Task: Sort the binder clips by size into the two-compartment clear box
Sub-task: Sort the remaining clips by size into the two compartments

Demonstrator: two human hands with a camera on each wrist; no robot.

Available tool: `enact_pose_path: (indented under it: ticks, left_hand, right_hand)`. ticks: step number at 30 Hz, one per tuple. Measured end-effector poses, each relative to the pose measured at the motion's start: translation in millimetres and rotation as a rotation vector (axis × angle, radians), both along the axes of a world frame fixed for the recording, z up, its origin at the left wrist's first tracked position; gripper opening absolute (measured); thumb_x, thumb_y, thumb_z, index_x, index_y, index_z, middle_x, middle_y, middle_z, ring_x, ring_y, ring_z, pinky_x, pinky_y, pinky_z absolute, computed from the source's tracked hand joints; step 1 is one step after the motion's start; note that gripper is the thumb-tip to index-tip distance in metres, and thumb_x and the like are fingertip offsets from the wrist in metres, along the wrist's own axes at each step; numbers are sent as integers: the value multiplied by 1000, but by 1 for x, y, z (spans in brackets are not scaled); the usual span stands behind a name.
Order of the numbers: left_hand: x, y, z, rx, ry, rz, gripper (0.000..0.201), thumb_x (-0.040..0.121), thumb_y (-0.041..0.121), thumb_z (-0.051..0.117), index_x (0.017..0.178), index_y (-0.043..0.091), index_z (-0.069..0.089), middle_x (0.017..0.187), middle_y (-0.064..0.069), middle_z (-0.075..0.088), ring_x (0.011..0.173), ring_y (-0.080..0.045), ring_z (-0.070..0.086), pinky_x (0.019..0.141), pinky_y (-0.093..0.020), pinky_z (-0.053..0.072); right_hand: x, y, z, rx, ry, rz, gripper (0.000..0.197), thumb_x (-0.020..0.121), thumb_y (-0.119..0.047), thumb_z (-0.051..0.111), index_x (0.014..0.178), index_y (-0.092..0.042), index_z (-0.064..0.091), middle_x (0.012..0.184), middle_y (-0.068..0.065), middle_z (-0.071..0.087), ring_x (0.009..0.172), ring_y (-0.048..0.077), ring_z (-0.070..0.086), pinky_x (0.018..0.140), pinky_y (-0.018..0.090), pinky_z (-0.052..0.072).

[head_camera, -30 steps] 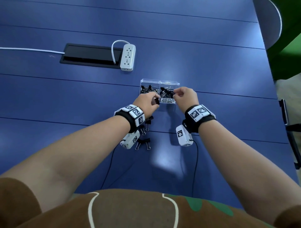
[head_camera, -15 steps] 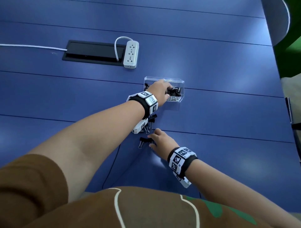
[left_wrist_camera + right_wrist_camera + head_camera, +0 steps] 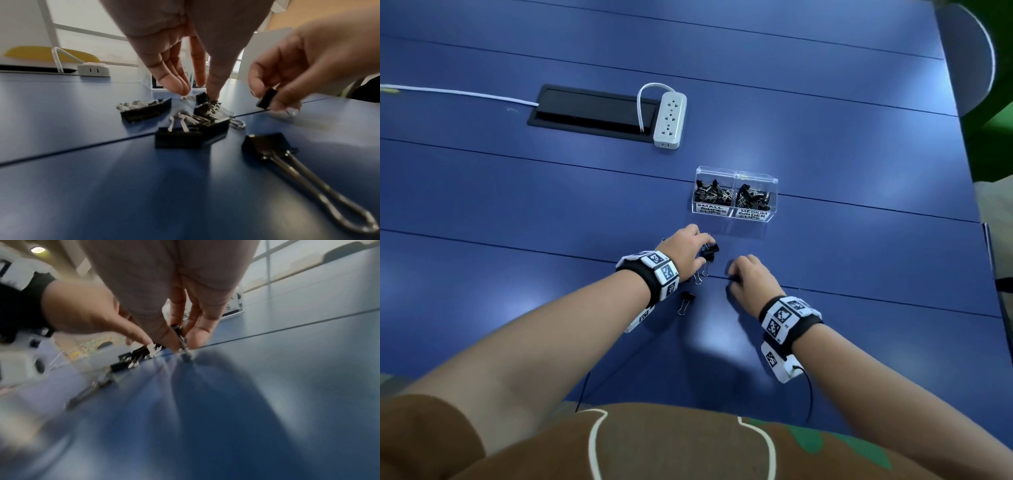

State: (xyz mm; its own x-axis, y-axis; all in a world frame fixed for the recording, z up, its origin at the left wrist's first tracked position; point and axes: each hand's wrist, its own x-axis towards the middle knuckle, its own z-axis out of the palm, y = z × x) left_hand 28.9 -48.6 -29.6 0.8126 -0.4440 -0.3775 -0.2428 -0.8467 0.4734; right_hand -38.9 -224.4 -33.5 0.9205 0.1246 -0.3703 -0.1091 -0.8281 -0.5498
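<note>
Your right hand (image 3: 298, 65) pinches one small black binder clip (image 3: 266, 98) between thumb and fingers, low over the table (image 3: 517, 205), at the centre right of the left wrist view. Your left hand (image 3: 685, 251) is open with straight fingers; its fingertips (image 3: 212, 93) come down on the loose clips (image 3: 193, 128) that lie in a small group at the middle of the head view, and it does not grip any of them as far as I can see. One more clip (image 3: 686, 301) lies alone, a little lower in the frame, beside your left wrist. The clear box (image 3: 734, 195) stands above your hands in the head view, well apart from them, and both compartments already hold many clips: the left one has the label SMALL, the right one MEDIUM.

I judge you are in a pick-up step, near the end of the sorting. Next, you should carry the pinched clip up to the box. It looks small, so the left compartment seems correct, but compare it first.
</note>
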Motion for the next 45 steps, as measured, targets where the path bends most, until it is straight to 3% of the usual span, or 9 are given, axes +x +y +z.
enact_pose_path:
  ticks: [4, 9, 17, 20, 25, 33, 38, 41, 45]
  left_hand:
    - [-5, -4, -6, 14, 26, 47, 37, 86, 25, 64, 120, 15, 54, 117, -10, 49, 107, -30, 54, 91, -45, 49]
    - [-9, -5, -7, -8, 27, 73, 25, 88, 22, 62, 111, 13, 56, 113, -10, 52, 105, -28, 53, 89, -44, 49]
    - [-11, 8, -1, -127, -60, 176, 17, 93, 18, 49, 107, 10, 55, 107, -10, 58, 96, -28, 55, 84, -42, 50]
    - [-12, 12, 2, -143, -82, 199, 14, 92, 13, 49, 104, 10, 56, 104, -11, 57, 92, -28, 55, 80, -41, 51]
    - [-14, 8, 2, -130, -63, 210, 14, 89, 7, 48, 101, 9, 55, 109, -12, 55, 88, -34, 58, 79, -44, 51]
    - [-20, -13, 0, 30, -26, 17, 26, 87, 1, 46, 112, 9, 48, 112, -14, 46, 88, -34, 57, 74, -47, 50]
    - [-26, -21, -7, 81, -32, -17, 24, 89, 14, 49, 113, 10, 50, 110, -15, 45, 96, -37, 54, 80, -48, 51]
    - [-24, -22, -9, 101, -27, -49, 26, 91, 26, 55, 110, 9, 51, 113, -14, 44, 99, -34, 53, 84, -47, 51]
    - [-17, -24, -9, 111, -22, -103, 16, 88, 14, 57, 102, 8, 53, 108, -15, 47, 91, -35, 54, 82, -47, 52]
  right_hand:
    - [33, -16, 15, 10, -108, -154, 13, 82, -8, 55, 89, -15, 62, 91, -1, 54, 79, 16, 51, 84, 30, 46]
    - [91, -34, 44, 28, -207, -280, 13, 86, -9, 54, 93, -17, 61, 89, 1, 64, 75, 17, 56, 74, 23, 44]
    - [109, -17, 48, -22, -271, -121, 26, 87, -4, 49, 108, -11, 62, 114, 12, 59, 103, 28, 57, 94, 35, 47]
    - [89, 6, 33, -51, -195, 43, 25, 85, -4, 48, 101, -12, 66, 111, 10, 60, 100, 26, 58, 94, 37, 48]
    - [58, 22, 1, -115, 4, 198, 31, 85, -12, 57, 116, -17, 62, 113, 13, 49, 101, 31, 54, 86, 36, 48]
    - [37, 3, -2, -41, -38, 33, 14, 82, -9, 59, 96, -7, 63, 105, 13, 50, 84, 26, 52, 81, 36, 49]
    - [53, -16, 25, 74, -208, -182, 10, 78, -9, 60, 87, -9, 64, 97, 5, 52, 80, 17, 50, 78, 22, 39]
    - [78, -30, 38, 65, -296, -247, 10, 78, -9, 60, 88, -9, 64, 94, 1, 47, 77, 17, 47, 78, 24, 41]
    - [102, -41, 43, 26, -267, -251, 20, 84, -16, 61, 103, -11, 63, 103, 6, 47, 79, 18, 49, 84, 26, 43]
